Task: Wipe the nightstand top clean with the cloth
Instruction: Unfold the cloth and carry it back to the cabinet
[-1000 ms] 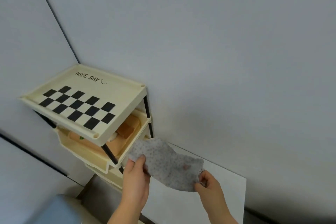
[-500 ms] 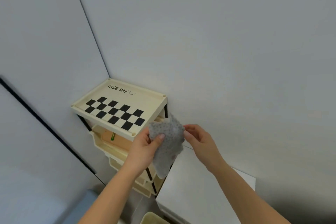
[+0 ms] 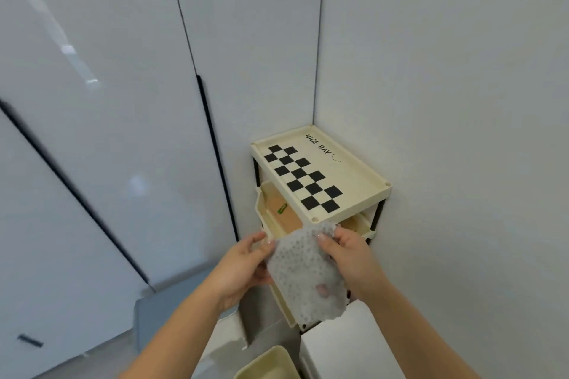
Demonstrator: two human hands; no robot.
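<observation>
You have the grey dotted cloth (image 3: 308, 274) held up in both hands, just in front of and below the near corner of the nightstand top (image 3: 358, 186), the cream tray printed with a black checkerboard and "NICE DAY". Your left hand (image 3: 243, 268) pinches the cloth's left edge between thumb and fingertips. Your right hand (image 3: 348, 252) is clamped on its upper right corner, fingers curled over the edge. The rest of the sheet hangs loose in front of the lower tiers (image 3: 277, 218) of the nightstand.

Held this way, the cloth looks to be getting opened out or refolded into a pad, so I judge wiping has not started. Its upper edge overlaps the tray's front corner in the view, but whether it touches there cannot be told. The tray carries nothing and has a raised rim, so dust is likely to gather along its edges.

Half a second ago the cloth was bunched narrow in your left hand, with your right fingertips only meeting it. Now it is spread wider and both hands have a share of it. Your head has also turned: the nightstand now sits right of centre in the wall corner, and the tall glossy cabinet doors (image 3: 107, 132) fill the left.
</observation>
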